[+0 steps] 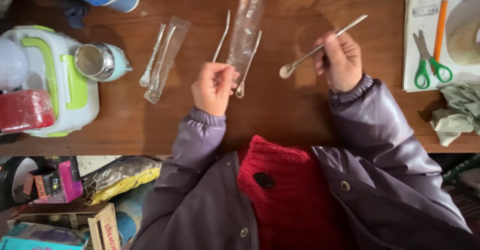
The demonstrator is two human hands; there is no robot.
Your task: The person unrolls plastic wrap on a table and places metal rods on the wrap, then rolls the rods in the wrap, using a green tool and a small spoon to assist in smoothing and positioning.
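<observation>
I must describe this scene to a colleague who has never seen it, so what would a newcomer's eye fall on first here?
First, the two hands at the middle of the wooden table: the right hand holds a long metal spoon, and the left hand pinches a clear plastic sleeve. Next, the red knitted scarf at the bottom centre, and the green-handled scissors at the right edge.

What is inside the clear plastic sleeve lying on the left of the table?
The clear plastic sleeve shows one slim metal spoon through its film. Whether a second spoon lies beneath it cannot be told.
</observation>
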